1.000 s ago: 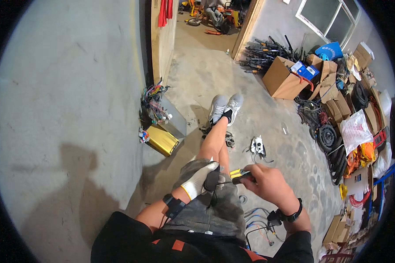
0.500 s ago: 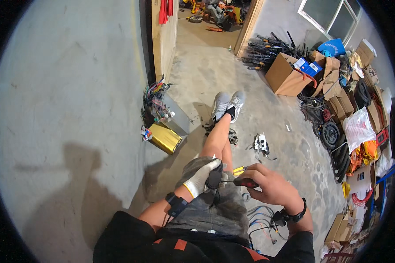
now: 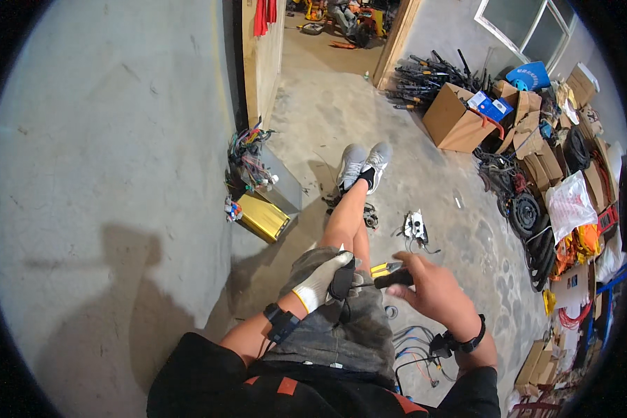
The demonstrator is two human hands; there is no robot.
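Observation:
My left hand [image 3: 319, 284], in a white knitted glove, is closed around a small black casing [image 3: 341, 281] above my lap. A dark cable hangs below that casing. My bare right hand [image 3: 432, 285] holds a screwdriver [image 3: 395, 279] by its dark handle, with thumb and fingers loosely spread around it. The thin shaft points left, its tip at the casing's right side; whether it sits in a screw is hidden. Just beyond the handle lie pliers [image 3: 381, 269] with yellow grips.
A white part with wires [image 3: 414, 226] lies on the floor ahead, and loose cables [image 3: 418, 348] lie at my right. Left of my legs, a gold metal box [image 3: 263, 218] stands by a wire bundle [image 3: 247, 153]. Cardboard boxes [image 3: 453, 118] and clutter line the right wall.
My right hand's fingers have loosened and spread around the screwdriver handle, and the handle has turned. The casing in my left hand is slightly rotated but stays in place.

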